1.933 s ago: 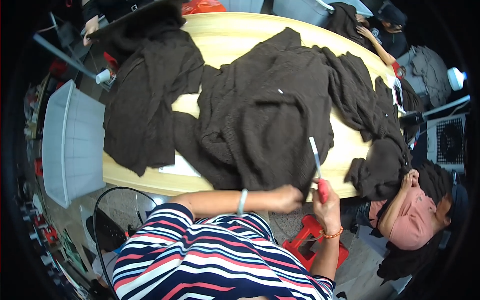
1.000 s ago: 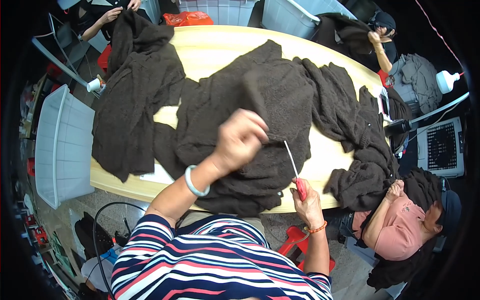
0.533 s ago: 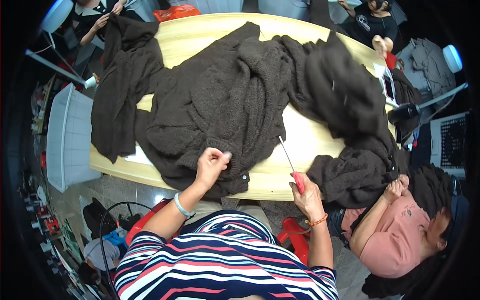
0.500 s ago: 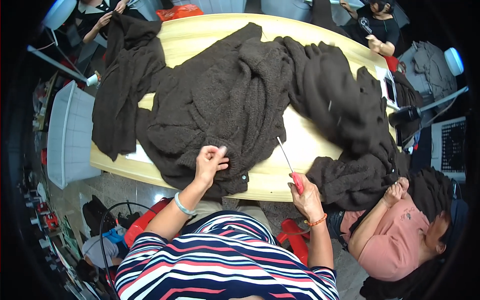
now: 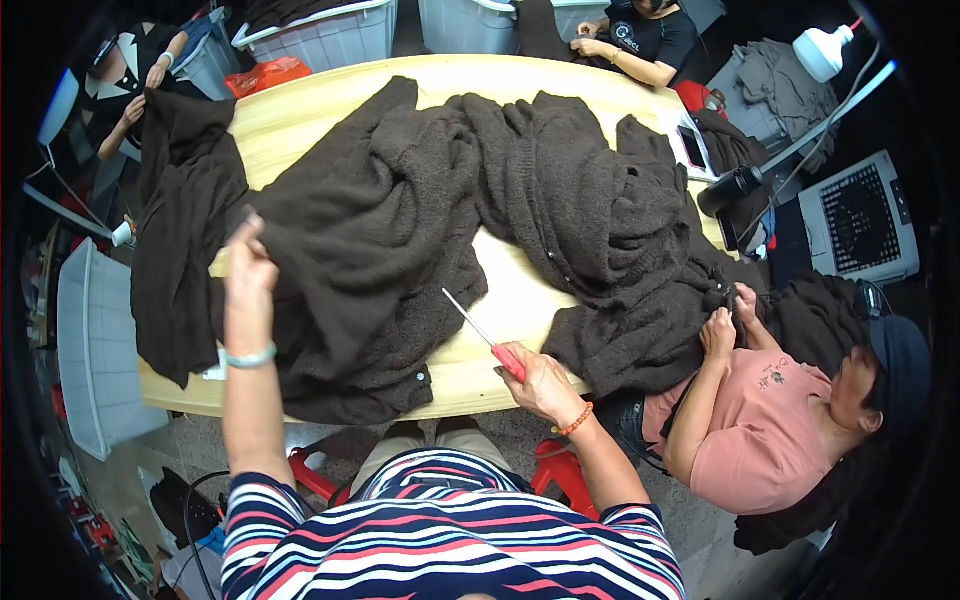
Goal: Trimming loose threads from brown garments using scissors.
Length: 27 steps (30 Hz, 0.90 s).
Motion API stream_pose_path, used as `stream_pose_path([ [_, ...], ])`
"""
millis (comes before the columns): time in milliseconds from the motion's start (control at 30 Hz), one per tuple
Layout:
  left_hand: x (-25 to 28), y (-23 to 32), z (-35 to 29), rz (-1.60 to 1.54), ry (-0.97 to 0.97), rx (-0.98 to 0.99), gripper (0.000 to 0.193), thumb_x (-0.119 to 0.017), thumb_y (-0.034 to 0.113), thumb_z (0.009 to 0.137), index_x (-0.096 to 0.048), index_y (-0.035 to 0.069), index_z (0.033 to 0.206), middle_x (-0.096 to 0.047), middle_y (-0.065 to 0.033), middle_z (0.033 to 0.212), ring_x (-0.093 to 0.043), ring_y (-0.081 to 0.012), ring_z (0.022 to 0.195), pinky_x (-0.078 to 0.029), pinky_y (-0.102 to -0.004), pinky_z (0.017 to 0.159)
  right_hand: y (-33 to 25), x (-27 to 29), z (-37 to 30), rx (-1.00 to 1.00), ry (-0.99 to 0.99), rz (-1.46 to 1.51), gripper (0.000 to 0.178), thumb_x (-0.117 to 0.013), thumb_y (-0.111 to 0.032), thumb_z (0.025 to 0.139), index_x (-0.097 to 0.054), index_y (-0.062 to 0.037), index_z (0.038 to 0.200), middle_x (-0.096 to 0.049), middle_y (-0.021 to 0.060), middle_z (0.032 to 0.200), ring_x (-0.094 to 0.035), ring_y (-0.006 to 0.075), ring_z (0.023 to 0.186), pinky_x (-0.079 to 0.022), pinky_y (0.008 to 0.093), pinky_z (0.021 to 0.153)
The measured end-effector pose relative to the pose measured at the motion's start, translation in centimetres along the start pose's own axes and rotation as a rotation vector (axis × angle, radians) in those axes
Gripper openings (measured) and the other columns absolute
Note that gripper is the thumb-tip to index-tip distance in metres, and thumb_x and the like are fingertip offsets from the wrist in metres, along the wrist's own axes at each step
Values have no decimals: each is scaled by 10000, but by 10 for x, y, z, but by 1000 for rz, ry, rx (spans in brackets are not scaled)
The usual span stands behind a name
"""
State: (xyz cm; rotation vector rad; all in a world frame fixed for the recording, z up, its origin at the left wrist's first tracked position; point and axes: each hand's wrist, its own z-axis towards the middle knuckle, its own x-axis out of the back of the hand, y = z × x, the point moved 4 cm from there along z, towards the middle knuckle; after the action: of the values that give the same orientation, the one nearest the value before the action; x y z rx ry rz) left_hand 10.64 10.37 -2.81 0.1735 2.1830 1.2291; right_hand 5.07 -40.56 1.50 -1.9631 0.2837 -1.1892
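Note:
A large dark brown fuzzy knitted garment (image 5: 370, 220) lies spread and rumpled across the table in front of me. My left hand (image 5: 250, 268) is at this garment's left edge, its fingers pointing away from me. They are smeared by motion, and I cannot tell whether they grip the cloth. My right hand (image 5: 545, 385) is closed around the red handle of a tool with a thin, straight metal shaft (image 5: 468, 312). Its tip points forward and left, over bare wood beside the garment. A small pale button (image 5: 421, 377) shows near the garment's front edge.
More dark knitwear (image 5: 570, 200) is heaped to the right, where a person in pink (image 5: 770, 430) handles cloth. Another dark garment (image 5: 185, 230) hangs over the table's left end. Two people work at the far side. A white bin (image 5: 95, 340) stands left of the wooden table (image 5: 520, 80).
My left hand has moved left to the garment's edge, and the garment's surface looks smoother. My right hand still holds the tool. The heap at right has settled. The whole view has shifted.

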Motion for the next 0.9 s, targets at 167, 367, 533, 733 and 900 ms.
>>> stream_pose_path([
  [167,-159,147,-142,277,-593,-991,256,-552,-47,936,-674,7,1154,-694,-85,1149,-654,-188,1059,-502,-301,994,4,9,-6,-77,104,0,298,-648,-171,896,-591,-94,1179,-660,231,896,-652,422,867,-513,474,746],
  [367,-114,-60,-193,1250,-1595,-1063,463,-611,-10,594,-715,81,1036,-638,-136,1260,-561,-371,1183,-427,-466,1015,5,9,-16,-79,163,-20,274,-663,-116,875,-614,-51,1137,-670,215,918,-668,409,872,-526,425,754],
  [533,-34,-141,-169,1735,-1549,-804,366,-685,142,814,-692,76,1174,-396,-161,1519,-343,-364,1413,-280,-497,1150,-11,2,-18,-112,129,-49,273,-657,-128,881,-607,-58,1141,-663,216,888,-665,410,844,-522,429,733],
  [733,-27,-147,-137,1348,-1257,-627,393,-729,90,794,-652,15,1172,-582,-165,1334,-526,-346,1254,-421,-432,1059,-35,-36,-8,-98,-163,-211,289,-656,-226,877,-613,-124,1145,-661,213,759,-660,412,748,-517,484,694],
  [900,-2,-160,-132,1250,-1333,-854,320,-708,24,776,-664,-9,1092,-571,-180,1339,-536,-345,1256,-441,-432,1047,-49,-61,2,-66,-261,-241,200,-607,-215,878,-628,-73,1018,-668,223,727,-677,404,714,-535,503,697],
])
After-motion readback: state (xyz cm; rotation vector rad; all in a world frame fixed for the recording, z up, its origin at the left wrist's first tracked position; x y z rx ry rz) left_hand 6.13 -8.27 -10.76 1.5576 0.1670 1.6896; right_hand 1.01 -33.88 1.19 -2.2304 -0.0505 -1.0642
